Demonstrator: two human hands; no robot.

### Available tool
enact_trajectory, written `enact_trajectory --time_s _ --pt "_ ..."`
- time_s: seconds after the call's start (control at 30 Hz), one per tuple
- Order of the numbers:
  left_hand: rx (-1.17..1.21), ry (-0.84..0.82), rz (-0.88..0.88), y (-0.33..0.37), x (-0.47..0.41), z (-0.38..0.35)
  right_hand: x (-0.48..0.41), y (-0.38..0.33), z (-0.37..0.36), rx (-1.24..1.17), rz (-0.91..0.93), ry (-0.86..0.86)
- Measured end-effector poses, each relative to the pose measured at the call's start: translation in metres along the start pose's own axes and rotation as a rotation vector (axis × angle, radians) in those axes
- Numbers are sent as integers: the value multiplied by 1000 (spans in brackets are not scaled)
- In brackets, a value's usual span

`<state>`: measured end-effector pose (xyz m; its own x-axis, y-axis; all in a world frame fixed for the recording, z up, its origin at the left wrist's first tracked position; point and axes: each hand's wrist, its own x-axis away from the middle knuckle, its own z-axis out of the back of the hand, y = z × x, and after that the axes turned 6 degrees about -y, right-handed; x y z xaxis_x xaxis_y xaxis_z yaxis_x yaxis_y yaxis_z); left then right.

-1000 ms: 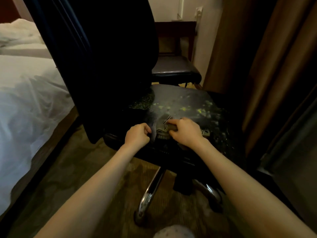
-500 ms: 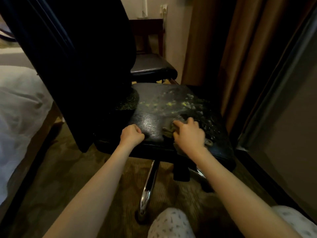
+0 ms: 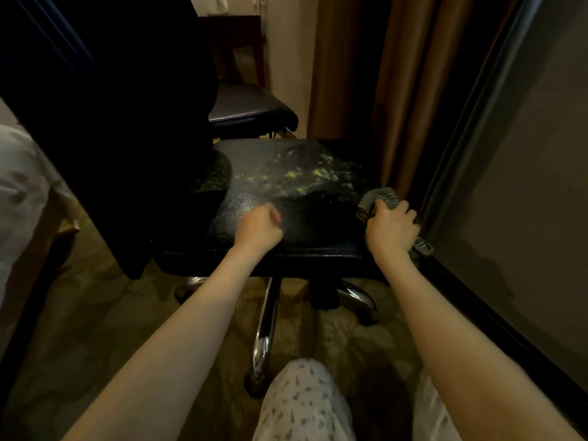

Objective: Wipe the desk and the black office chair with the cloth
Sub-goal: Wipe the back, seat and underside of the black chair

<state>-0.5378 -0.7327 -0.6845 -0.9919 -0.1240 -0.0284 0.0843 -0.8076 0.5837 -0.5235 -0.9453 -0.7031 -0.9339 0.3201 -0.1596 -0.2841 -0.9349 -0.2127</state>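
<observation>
The black office chair (image 3: 311, 224) stands in front of me, its seat speckled with yellow-green crumbs toward the back. My right hand (image 3: 391, 229) grips a grey-green cloth (image 3: 378, 198) at the seat's right front corner; part of the cloth hangs below the hand. My left hand (image 3: 259, 227) is curled into a fist with nothing in it and rests on the front middle of the seat. The tall dark backrest (image 3: 121, 106) rises at the left. The desk is not clearly in view.
A second black seat (image 3: 251, 106) stands behind the chair. Brown curtains (image 3: 366, 84) hang at the right, beside a dark glass panel (image 3: 525, 186). A white bed (image 3: 19, 186) is at the left. Chrome chair legs (image 3: 265, 329) spread over the carpet, and my patterned knee (image 3: 305, 402) is below.
My right hand has swept the cloth from the seat's front middle to its right front corner. The left fist stays on the front of the seat. The camera has shifted.
</observation>
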Motion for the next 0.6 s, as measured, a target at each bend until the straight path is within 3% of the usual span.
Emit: enact_trajectory --time_s 0.1,0.2,0.4,0.5,0.6 --pt "34 -130 -96 25 6 -22 -2 0 2 1 7 -7" --pt "93 -131 -40 28 4 -37 -3 8 1 -50 27 -30" --pt "220 -155 85 27 1 -37 20 16 9 -474 74 119" --pt "183 -172 101 24 -4 -37 76 -17 -12 -542 265 220" --pt "122 -161 86 28 -3 -33 96 -30 -34 -400 397 229"
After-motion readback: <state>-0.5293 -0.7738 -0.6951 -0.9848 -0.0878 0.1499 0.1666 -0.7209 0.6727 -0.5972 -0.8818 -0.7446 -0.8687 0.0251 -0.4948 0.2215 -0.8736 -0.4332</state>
